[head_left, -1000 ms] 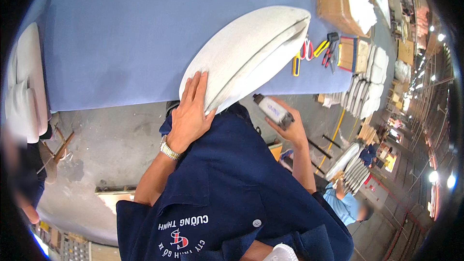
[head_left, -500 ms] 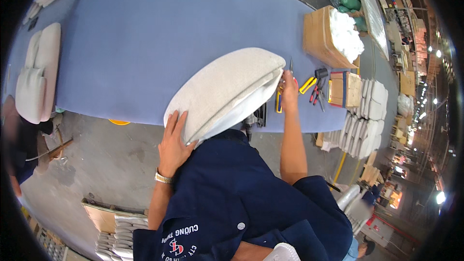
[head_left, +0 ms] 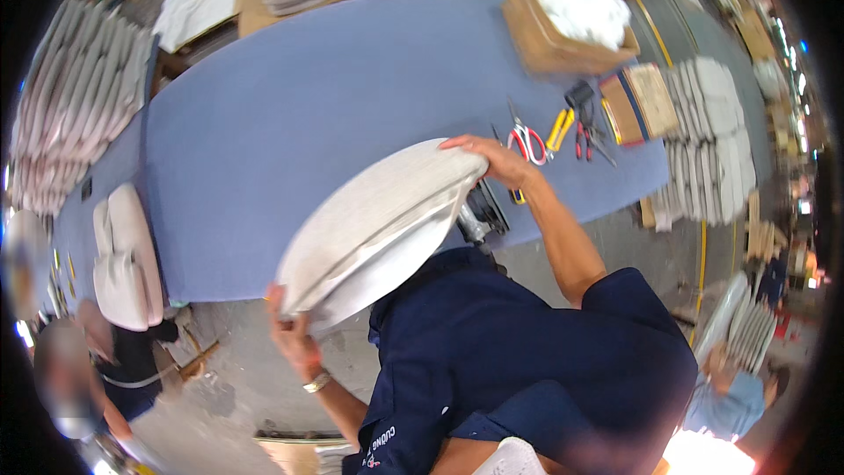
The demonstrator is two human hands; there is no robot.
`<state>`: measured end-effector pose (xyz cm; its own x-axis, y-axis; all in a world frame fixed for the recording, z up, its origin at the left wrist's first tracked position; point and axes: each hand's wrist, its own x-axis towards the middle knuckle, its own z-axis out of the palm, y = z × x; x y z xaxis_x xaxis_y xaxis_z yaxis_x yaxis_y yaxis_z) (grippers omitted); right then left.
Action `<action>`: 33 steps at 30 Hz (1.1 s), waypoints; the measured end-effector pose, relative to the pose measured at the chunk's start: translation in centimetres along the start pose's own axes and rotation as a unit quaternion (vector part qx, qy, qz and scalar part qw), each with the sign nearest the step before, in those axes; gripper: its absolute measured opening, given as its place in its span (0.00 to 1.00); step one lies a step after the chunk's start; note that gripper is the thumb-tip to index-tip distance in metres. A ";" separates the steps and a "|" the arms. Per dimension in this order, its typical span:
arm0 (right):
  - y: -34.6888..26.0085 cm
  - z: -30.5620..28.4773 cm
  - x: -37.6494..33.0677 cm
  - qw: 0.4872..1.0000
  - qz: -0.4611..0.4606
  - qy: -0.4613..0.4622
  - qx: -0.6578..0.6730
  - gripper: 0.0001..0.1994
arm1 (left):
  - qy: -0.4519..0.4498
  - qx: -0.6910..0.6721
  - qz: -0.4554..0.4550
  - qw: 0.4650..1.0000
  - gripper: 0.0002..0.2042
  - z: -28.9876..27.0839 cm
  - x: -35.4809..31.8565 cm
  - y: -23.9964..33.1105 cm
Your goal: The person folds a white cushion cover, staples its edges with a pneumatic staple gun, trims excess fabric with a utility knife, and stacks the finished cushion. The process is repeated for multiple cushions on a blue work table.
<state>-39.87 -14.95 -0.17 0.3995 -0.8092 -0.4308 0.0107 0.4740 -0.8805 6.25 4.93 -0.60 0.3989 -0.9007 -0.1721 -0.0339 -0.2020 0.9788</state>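
You held a white cushion (head_left: 378,229) off the blue table (head_left: 290,123), tilted, one end up and one end down by your waist. Your left hand (head_left: 294,343) gripped the low corner, fingers curled under the edge and thumb on the near face. Your right hand (head_left: 492,161) lay over the high corner, fingers wrapped across the top; how tightly they closed could not be told.

Just beyond your right fingertips lay the scissors (head_left: 527,141), yellow-handled pliers (head_left: 559,129) and a dark tool (head_left: 479,215) below the cushion's edge, none of them in hand. Well to the left of your left fingers sat two finished-looking cushions (head_left: 123,264).

By my reading, this cushion was mid-handling: lifted and turned, not yet set with the others.
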 end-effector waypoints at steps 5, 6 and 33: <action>4.0 7.0 -8.6 0.989 0.033 -0.109 0.097 0.25 | 0.112 0.049 0.115 0.986 0.32 1.7 11.0 11.3; 4.4 8.6 -9.3 0.988 0.015 -0.123 0.093 0.24 | 0.087 0.000 0.135 0.987 0.29 3.0 13.3 11.8; 17.7 -28.9 -4.7 0.825 0.007 0.546 -0.144 0.12 | 0.043 0.359 0.253 0.897 0.18 17.1 20.4 9.4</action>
<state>-68.07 -12.84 -19.46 -0.6686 -0.7093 -0.2233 -0.2685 0.5103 -0.8170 -1.59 -21.87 3.19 0.2344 -0.9201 0.3139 -0.8002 0.0008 0.5997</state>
